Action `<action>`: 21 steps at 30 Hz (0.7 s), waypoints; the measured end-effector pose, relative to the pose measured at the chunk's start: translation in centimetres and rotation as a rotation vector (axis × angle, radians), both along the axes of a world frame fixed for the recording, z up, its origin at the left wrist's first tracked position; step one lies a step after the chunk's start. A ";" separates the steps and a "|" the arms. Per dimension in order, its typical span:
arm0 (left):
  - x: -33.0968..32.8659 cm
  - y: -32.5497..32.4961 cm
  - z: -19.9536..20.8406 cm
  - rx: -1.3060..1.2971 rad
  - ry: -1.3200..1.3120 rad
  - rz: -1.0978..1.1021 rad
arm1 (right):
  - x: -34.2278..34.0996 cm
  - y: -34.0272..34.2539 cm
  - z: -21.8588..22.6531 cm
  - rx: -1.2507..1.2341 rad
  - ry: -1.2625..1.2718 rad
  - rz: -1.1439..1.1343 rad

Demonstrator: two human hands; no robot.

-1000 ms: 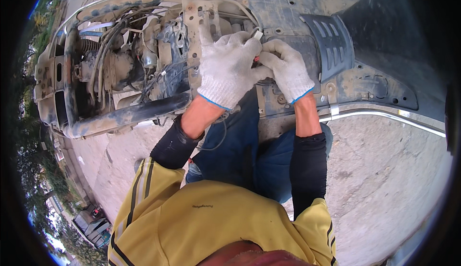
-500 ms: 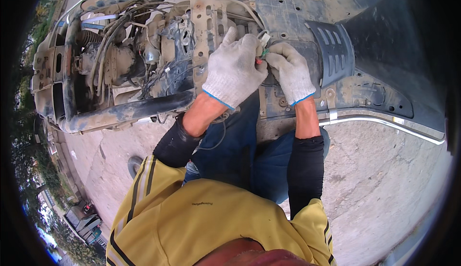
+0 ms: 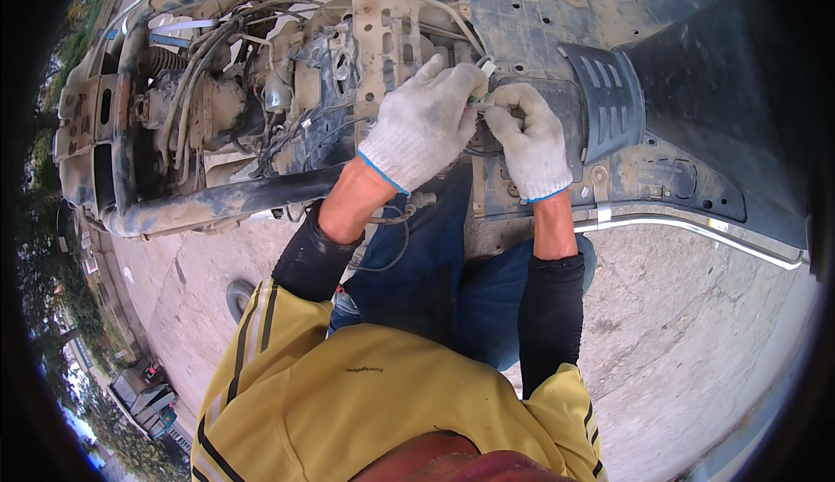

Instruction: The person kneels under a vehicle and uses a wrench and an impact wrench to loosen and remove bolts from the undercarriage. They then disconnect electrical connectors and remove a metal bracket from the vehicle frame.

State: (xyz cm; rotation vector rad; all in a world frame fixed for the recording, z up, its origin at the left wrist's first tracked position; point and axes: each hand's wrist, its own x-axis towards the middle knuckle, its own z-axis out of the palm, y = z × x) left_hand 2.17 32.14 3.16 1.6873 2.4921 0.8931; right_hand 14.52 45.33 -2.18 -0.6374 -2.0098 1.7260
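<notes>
Both gloved hands, left hand [image 3: 424, 123] and right hand [image 3: 532, 140], still pinching the small wire connector [image 3: 481, 99], barely shifted.

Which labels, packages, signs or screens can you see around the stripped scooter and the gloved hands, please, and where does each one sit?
Small white tag: on the wires just above the fingertips of the left hand and right hand, roughly rectangular, plain white.
Small print: on the back of the yellow jacket, a short dark line.
No packages, signs or screens show.

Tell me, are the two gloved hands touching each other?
Touching. The head view shows the left hand and right hand meeting fingertip to fingertip around a small white connector, with no gap visible between them.
</notes>
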 end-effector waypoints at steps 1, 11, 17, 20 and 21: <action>0.0 -0.1 0.2 -0.008 -0.007 -0.001 | 0.1 -0.1 0.1 0.008 -0.002 0.007; -1.2 0.0 0.5 -0.076 -0.141 -0.069 | 0.1 0.0 0.2 0.027 0.003 0.019; -0.9 0.1 0.7 -0.078 -0.193 -0.002 | 1.4 0.9 -0.4 -0.096 -0.039 0.107; -0.7 0.1 0.8 -0.079 -0.198 0.014 | 1.9 1.3 -1.1 -0.220 0.026 0.117; -0.6 0.1 1.0 -0.087 -0.204 0.021 | 1.9 1.4 -1.1 -0.267 0.042 0.118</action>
